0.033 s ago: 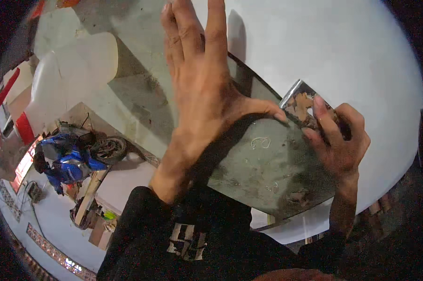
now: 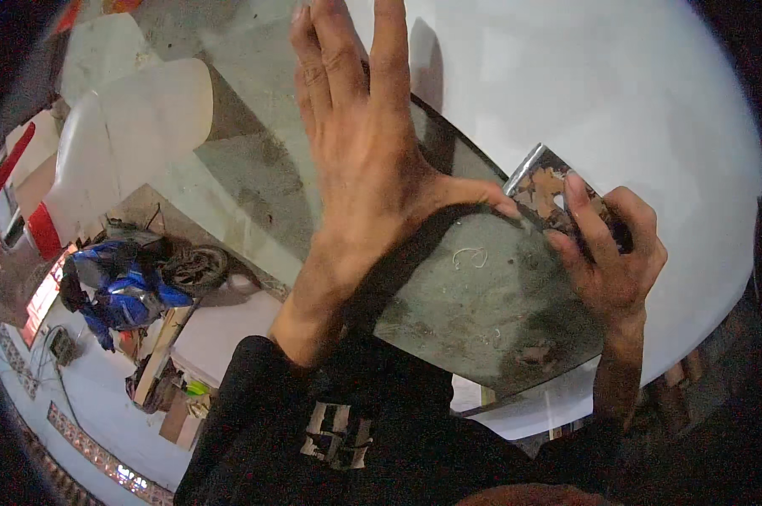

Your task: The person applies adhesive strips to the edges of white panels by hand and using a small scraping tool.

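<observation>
My right hand (image 2: 617, 253) grips a small flat rectangular plate (image 2: 540, 187) with brown and dark blotches and a shiny rounded metal edge. Its fingertips press on the plate's face, over the border of a dull grey-green panel (image 2: 432, 295) and a smooth white curved surface (image 2: 617, 93). My left hand (image 2: 360, 152) is stretched out with its fingers spread, over the same panel. Its thumb tip is close by the plate's near left corner; whether they touch I cannot tell. A thin pale curl (image 2: 470, 257) lies on the panel below that thumb.
A dark strip (image 2: 457, 131) runs along the panel's far edge. A blue motorcycle (image 2: 128, 287) stands on the floor at the left. Beyond the panel's left side is a pale, smooth curved shape (image 2: 136, 110) with a red part (image 2: 43, 229).
</observation>
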{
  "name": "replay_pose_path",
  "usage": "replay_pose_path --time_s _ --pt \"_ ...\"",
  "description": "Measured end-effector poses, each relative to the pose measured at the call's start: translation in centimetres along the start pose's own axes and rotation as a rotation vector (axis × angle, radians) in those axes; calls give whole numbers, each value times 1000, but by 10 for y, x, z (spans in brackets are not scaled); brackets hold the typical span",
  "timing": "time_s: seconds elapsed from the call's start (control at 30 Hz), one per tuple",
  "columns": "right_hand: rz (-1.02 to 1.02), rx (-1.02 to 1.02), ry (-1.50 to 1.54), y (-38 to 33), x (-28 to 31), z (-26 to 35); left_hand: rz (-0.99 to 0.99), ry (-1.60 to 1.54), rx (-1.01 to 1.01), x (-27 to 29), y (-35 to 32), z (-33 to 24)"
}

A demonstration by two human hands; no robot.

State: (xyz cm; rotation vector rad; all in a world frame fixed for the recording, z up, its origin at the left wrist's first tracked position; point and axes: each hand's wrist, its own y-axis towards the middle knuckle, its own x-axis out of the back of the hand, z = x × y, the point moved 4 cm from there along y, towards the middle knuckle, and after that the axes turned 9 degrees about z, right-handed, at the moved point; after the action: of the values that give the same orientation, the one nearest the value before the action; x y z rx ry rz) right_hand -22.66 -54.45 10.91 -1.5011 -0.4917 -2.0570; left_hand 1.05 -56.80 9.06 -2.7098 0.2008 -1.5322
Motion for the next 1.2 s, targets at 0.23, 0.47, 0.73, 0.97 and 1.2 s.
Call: replay_pose_path --time_s 0.23,0.47,0.73,0.97,1.2 --pt "-42 -32 -18 11 -2 3 -59 4 -21 -1 0 4" --pt "-75 9 -44 20 -3 4 -147 -13 -73 1 3 7" --pt "-64 33 -19 40 -4 5 -253 1 -193 9 11 6" --pt "-3 34 2 65 -1 11 -312 -77 -178 16 18 28" --pt "-12 50 25 67 -1 7 -270 -201 -159 19 21 29"
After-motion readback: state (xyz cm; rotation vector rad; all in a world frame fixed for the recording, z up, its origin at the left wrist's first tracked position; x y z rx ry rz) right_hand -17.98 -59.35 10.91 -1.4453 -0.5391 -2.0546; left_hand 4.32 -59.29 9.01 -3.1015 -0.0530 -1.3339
